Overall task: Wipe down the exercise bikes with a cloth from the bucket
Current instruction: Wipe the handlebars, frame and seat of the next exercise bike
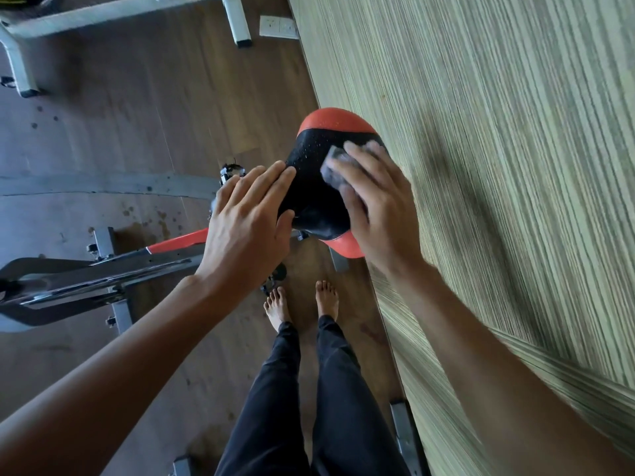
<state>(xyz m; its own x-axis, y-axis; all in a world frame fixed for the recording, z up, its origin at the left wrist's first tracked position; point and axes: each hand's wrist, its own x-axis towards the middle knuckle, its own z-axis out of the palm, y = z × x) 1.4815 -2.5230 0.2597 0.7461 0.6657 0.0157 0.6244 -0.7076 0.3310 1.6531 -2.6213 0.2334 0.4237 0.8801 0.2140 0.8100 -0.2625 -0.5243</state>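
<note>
A black and red bike saddle [318,166] stands in the middle of the view, speckled with small droplets. My right hand [374,207] presses a grey cloth [335,166] onto the saddle's right side; the hand and cloth look motion-blurred. My left hand [247,225] rests on the saddle's left edge with straight fingers and the thumb against the side. The bike's grey and red frame [137,262] runs off to the left below the saddle. No bucket is in view.
A green striped wall [498,166] runs close along the right. My bare feet [299,304] stand on the brown floor just below the saddle. A white machine frame [103,15] sits at the top left. Wet spots mark the floor at the left.
</note>
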